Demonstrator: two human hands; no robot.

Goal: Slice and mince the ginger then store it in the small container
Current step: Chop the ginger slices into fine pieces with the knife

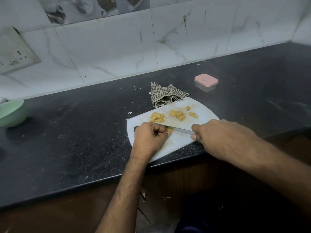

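Observation:
A white cutting board [181, 142] lies at the counter's front edge. On it are round ginger slices [177, 114], a pile of thin ginger strips [157, 117] and a few small chunks [193, 114]. My left hand [149, 137] pinches a small ginger piece [170, 131] against the board with curled fingers. My right hand [222, 137] grips the handle of a knife [180, 130], whose blade lies across that piece. The small clear container with a pink lid [206, 82] stands closed at the back right.
A checked cloth [165, 95] lies bunched at the board's far edge. A pale green bowl [11, 112] sits at the far left of the black counter [75, 132]. A tiled wall with a socket plate [15, 52] runs behind.

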